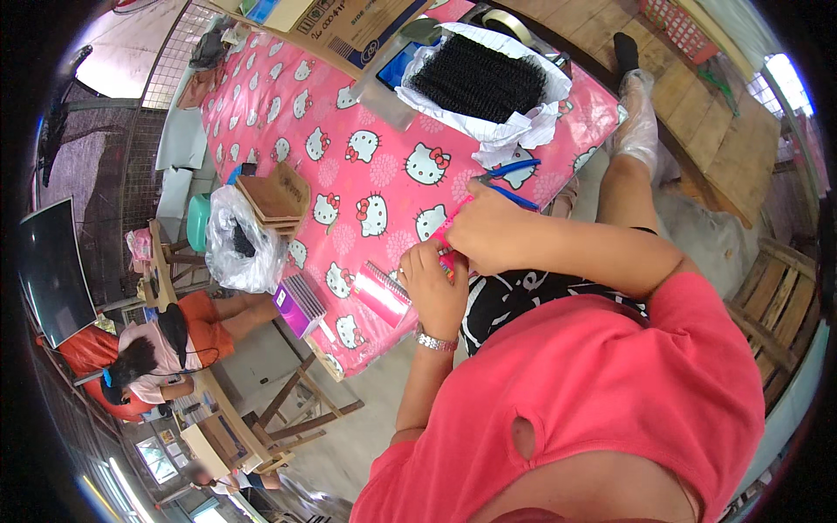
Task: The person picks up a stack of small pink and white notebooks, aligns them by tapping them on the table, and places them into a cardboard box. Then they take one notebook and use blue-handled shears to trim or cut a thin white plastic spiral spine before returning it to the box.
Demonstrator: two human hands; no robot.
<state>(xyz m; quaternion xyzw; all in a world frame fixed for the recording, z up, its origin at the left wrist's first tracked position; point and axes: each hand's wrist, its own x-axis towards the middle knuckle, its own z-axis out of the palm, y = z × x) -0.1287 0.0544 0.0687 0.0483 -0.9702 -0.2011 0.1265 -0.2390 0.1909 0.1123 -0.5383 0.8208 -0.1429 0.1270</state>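
My right hand [485,230] is closed around a narrow bright-pink item [441,232] at the table's near edge. Most of it is hidden by my fingers, so its kind does not show. My left hand [431,277], with a metal watch [435,342] on the wrist, curls its fingers at the item's lower end, where small coloured bits show. Blue-handled pliers [514,171] lie just beyond my right hand. Left of my left hand, a pink spiral notebook [382,294] rests on the tablecloth. Farther off, a black curly bundle [479,77] lies on crumpled white paper [526,127].
The pink patterned tablecloth [336,166] spreads ahead. A cardboard box [353,35] stands at its far edge. Brown cardboard pieces [272,196], a purple box [299,307] and a clear plastic bag [234,270] sit leftward. Another person [157,349] works at a table behind. A wooden bench [711,131] stands right.
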